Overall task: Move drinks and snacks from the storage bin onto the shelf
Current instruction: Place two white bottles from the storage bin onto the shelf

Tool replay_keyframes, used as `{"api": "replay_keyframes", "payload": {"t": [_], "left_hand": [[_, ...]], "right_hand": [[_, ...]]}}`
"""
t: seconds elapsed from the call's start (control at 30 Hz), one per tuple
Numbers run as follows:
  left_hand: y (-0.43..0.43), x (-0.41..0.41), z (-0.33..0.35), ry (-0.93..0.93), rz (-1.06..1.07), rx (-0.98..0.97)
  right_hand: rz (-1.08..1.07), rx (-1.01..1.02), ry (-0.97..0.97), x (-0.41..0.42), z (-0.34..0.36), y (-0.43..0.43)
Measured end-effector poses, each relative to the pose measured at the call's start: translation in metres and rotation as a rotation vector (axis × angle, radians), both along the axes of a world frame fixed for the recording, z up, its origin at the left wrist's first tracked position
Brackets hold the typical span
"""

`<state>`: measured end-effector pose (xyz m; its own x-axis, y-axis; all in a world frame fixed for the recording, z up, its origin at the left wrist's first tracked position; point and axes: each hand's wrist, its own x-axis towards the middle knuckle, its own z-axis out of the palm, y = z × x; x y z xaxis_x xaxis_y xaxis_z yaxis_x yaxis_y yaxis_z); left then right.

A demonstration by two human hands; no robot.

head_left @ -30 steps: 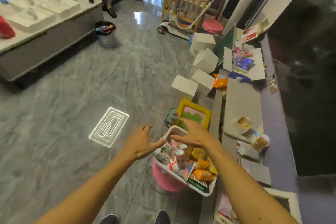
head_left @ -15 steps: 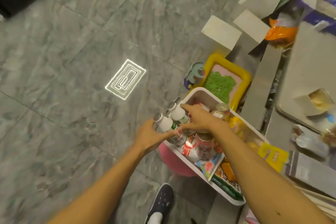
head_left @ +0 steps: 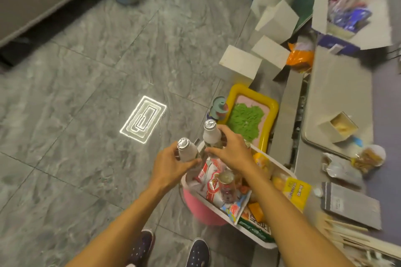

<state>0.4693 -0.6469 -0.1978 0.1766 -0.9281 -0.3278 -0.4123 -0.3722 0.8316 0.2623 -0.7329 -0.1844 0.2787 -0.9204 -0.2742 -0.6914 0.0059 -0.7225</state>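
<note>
Each hand, left hand (head_left: 171, 165) and right hand (head_left: 232, 151), grips one foil-capped bottle (head_left: 186, 151) (head_left: 211, 134) upright above the storage bin (head_left: 256, 237)'s far corner, likely so both clear the packed snacks (head_left: 213, 182).

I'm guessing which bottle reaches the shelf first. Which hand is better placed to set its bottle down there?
Probably the right hand. It holds its white bottle on the side nearer the grey shelf, which lies to the right. The left hand, with the other bottle, would have to cross over the storage bin.

bottle bodies (head_left: 187, 154) behind fingers, storage bin (head_left: 263, 243) partly under right forearm
</note>
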Motion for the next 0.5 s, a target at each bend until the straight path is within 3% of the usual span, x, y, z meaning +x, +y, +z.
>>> {"api": "replay_keyframes", "payload": {"t": [0.3, 0.5], "left_hand": [[-0.075, -0.012, 0.261, -0.085, -0.179, -0.382], [-0.104, -0.035, 0.434, -0.153, -0.345, -0.58]], "right_hand": [[-0.381, -0.272, -0.145, -0.042, 0.261, 0.0], [-0.526, -0.444, -0.101, -0.078, 0.427, 0.029]]}}
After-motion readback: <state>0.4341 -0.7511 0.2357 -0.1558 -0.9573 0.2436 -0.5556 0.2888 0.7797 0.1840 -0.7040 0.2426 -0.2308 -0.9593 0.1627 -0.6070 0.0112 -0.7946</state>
